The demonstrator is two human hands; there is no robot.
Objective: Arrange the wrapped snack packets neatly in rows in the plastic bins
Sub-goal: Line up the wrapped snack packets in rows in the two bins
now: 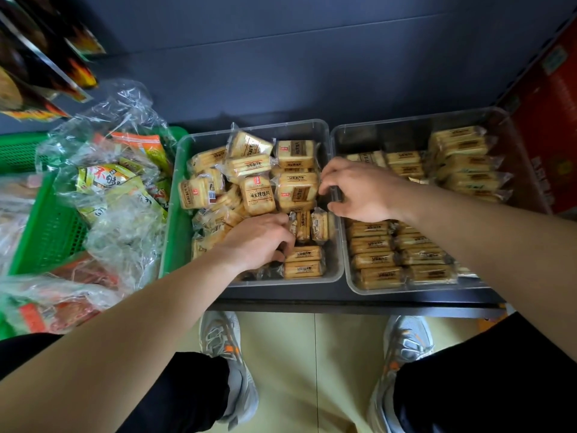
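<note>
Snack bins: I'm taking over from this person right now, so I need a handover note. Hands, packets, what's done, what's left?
Left hand: fingers curled on an upright packet near the left bin's front.
Right hand: fingers curled at the rims between the bins; whether it holds anything is unclear.
Done: right bin mostly in neat rows; a short row at the left bin's front right.
Left: jumbled packets in the left bin.

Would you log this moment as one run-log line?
left hand: grips packets in left bin | right hand: curled between bins, hold unclear | right bin: neat rows | left bin: mostly jumbled
</note>
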